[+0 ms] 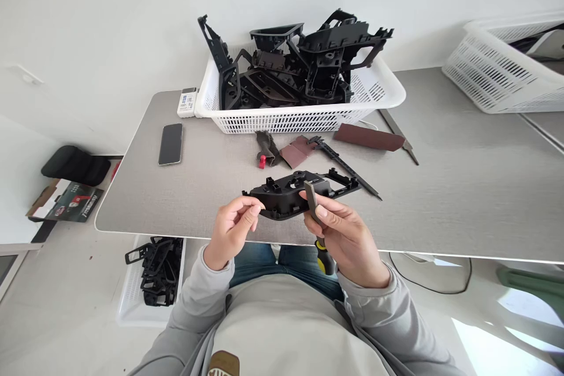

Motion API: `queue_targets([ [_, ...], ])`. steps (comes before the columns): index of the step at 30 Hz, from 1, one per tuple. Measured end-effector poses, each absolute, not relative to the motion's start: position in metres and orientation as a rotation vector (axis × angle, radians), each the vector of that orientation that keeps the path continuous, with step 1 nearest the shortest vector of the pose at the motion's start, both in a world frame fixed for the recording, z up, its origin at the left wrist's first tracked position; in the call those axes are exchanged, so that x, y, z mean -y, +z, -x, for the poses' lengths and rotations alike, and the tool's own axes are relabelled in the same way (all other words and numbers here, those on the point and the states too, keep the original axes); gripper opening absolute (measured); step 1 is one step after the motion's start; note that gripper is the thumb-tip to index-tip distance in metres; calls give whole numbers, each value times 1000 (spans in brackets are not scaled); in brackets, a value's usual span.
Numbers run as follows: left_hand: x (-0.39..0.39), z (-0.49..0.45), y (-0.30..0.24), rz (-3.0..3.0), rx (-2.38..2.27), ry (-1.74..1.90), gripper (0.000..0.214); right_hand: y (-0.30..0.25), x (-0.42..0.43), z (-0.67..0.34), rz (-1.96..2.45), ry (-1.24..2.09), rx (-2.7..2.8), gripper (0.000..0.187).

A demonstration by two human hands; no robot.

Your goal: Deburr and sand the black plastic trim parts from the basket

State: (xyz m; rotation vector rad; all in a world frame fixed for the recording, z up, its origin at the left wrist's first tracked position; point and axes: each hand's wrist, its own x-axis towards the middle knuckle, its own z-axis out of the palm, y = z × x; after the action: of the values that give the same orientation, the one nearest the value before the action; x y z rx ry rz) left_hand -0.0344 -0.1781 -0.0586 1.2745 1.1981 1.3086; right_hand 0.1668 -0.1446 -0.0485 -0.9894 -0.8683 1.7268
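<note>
Spanning the view below a white wall (97, 23), a grey laminate table (445, 211) stands over a pale floor (74, 258). A white slotted plastic basket (299, 117) at the table's back edge is heaped with black moulded plastic parts (324, 53). A second white basket (502, 76) sits at the far right, and a third (132, 299) on the floor holds more black frames (158, 270). On the tabletop lie a smartphone (170, 144), a maroon sanding sheet (369, 137), a flat file (399, 135), a dark caliper (341, 160), folded abrasive paper (296, 151) and a grey cloth (267, 148).

Above the table's front edge, a black moulded plastic trim part (286, 197) is held clear of the surface, between both hands. The curled fingertips of the left hand (231, 232) touch its near edge. The right hand (348, 241) is closed, pinching a small dark abrasive block (312, 202) against the part between thumb and fingers. A yellow-and-black screwdriver handle (325, 255) sticks out below that hand, its shaft hidden.
</note>
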Motion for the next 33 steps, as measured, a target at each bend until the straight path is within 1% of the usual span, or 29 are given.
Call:
queue_targets([
  [4,179,33,-61,-1071,-1106,1354,27,-49,141,-166,960,1741,795,25],
  [7,177,31,-64,-989,-1133,1385,28,-49,139,-166,967,1723,768,25],
  [8,175,30,-66,-954,-1154,1420,32,-50,139,-166,970,1718,768,25],
  [11,172,23,-71,-791,-1230,1566,51,-50,138,-165,972,1706,769,25],
  [12,171,20,-72,-737,-1245,1593,51,-50,138,-165,969,1701,766,25],
  [14,172,10,-75,-687,-1240,1589,37,-49,138,-163,963,1686,765,27],
  [15,173,5,-76,-697,-1233,1587,45,-48,138,-162,961,1675,765,28],
  [17,176,-5,-76,-755,-1234,1592,78,-47,139,-160,961,1661,771,28],
  [18,177,-10,-77,-787,-1243,1601,84,-46,140,-159,960,1660,776,28],
  [19,177,-14,-77,-822,-1239,1593,81,-46,140,-158,959,1665,782,27],
  [23,176,-23,-77,-835,-1164,1612,52,-47,144,-154,960,1682,824,26],
  [26,174,-24,-79,-743,-1124,1716,45,-49,146,-152,963,1693,844,28],
  [30,173,-25,-80,-655,-1138,1741,28,-50,147,-150,956,1722,813,26],
  [33,173,-25,-81,-616,-1158,1751,27,-52,147,-150,942,1729,815,25],
])
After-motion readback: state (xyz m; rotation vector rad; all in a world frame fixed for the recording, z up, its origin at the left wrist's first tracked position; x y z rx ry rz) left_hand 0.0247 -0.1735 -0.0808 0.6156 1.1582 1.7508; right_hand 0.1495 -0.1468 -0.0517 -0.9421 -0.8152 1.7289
